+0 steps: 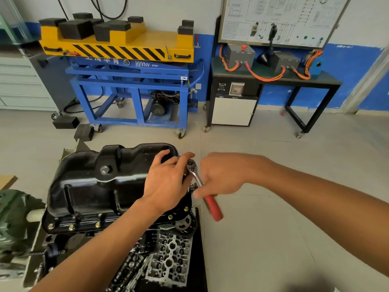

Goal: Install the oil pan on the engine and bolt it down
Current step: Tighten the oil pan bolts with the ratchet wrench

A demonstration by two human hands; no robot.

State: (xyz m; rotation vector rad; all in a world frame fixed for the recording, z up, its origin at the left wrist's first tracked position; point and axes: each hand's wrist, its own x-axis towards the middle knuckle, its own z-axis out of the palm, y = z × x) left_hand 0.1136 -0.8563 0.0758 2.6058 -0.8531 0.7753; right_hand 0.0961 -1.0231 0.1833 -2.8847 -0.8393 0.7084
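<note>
A glossy black oil pan sits upside-down on the engine in the lower left, with brass-coloured bolts along its near flange. At the pan's right end stands a ratchet wrench with a red handle. My left hand rests on the pan's right side, and its fingers hold the ratchet's head. The wrench's shaft, just above the red grip, is held by my right hand. The bolt under the ratchet head is hidden.
A cylinder head and camshaft parts lie on a black mat in front of the engine. A blue lift cart with a yellow top and a black training bench stand by the far wall. Rubber blocks lie on the floor.
</note>
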